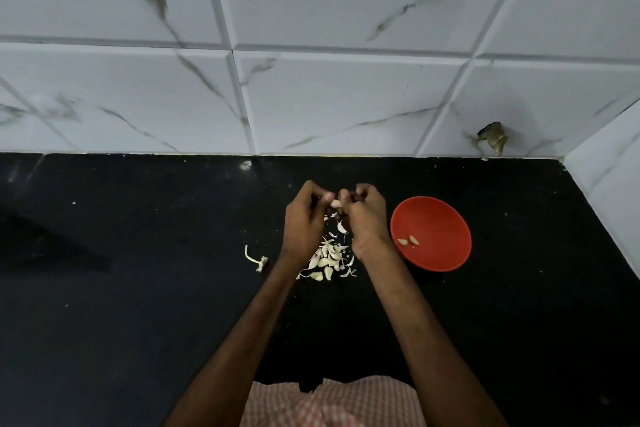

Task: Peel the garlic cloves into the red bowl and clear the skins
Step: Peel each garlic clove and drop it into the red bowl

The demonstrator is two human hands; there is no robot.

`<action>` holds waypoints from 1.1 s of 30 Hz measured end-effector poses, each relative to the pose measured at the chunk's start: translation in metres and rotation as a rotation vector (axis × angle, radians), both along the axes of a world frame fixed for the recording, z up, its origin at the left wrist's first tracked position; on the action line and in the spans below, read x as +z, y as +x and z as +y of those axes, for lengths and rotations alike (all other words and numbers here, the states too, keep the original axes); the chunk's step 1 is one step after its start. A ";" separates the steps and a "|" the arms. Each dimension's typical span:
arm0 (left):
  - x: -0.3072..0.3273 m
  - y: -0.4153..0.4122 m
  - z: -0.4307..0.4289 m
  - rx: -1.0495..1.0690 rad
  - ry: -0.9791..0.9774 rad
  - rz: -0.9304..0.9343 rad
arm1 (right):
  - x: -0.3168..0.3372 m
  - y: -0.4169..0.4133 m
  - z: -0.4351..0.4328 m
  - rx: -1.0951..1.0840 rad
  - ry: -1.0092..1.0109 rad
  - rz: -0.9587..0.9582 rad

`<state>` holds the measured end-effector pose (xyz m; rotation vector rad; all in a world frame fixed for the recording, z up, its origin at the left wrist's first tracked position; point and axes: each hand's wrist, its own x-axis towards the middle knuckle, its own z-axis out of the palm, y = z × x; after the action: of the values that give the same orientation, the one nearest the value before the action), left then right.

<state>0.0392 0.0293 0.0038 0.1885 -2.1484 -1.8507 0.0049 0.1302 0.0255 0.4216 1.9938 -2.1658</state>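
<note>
Head view: garlic clove (335,203) between left hand (303,220) and right hand (367,215)

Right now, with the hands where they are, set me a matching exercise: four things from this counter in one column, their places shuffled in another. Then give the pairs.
Things
1. red bowl
2. garlic stalk
3. held clove
4. pile of cloves and skins

Places
A. pinched between the left hand and the right hand
B. on the black counter, between the two wrists
C. to the right of the right hand
D. to the left of the left hand

Pairs: 1-C, 2-D, 3-A, 4-B
</note>
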 end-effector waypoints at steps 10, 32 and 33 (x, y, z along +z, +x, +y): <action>0.011 -0.002 0.003 -0.001 0.724 -0.392 | -0.023 0.008 -0.001 0.035 0.232 0.533; 0.004 0.004 -0.009 -0.277 0.735 -0.283 | -0.010 -0.013 0.020 0.338 -0.159 0.285; 0.003 0.005 -0.009 -0.281 0.729 -0.262 | -0.011 -0.012 0.019 0.334 -0.159 0.274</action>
<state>0.0439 0.0203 0.0066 0.3054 -1.5947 -2.8502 -0.0071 0.1492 0.0146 -0.2281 1.8322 -2.2314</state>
